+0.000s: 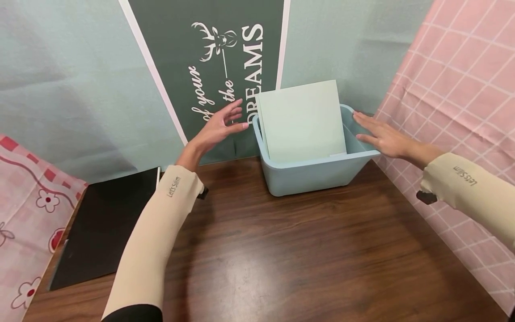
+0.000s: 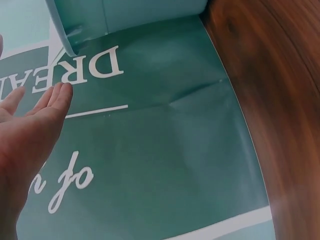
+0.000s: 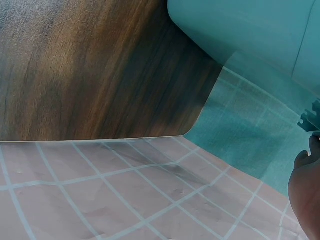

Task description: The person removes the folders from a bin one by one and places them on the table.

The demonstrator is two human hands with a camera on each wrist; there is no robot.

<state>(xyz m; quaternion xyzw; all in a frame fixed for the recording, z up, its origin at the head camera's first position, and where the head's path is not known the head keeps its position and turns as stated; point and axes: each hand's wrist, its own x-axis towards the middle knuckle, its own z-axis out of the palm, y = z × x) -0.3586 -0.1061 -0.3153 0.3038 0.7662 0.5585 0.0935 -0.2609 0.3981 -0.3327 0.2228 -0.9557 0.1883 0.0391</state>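
Note:
At the back of the table, a light blue plastic bin (image 1: 311,176) holds a pale green flat folder or board (image 1: 301,123), leaning upright above the rim, with another edge just behind it on the left. My left hand (image 1: 221,125) is held in the air left of the bin, fingers loosely extended and nothing in them. In the left wrist view that hand (image 2: 30,135) shows palm up beside the bin wall (image 2: 145,15). Over the bin's right rim lies my right hand (image 1: 382,136), fingers extended. Only part of the right hand (image 3: 305,185) appears in the right wrist view.
A black folder (image 1: 108,223) lies flat on the left of the brown wooden table (image 1: 281,250). Behind the bin hangs a green cloth with white lettering (image 1: 253,58). Pink checked cloth (image 1: 462,188) borders the right side, and flowered pink cloth (image 1: 36,197) the left.

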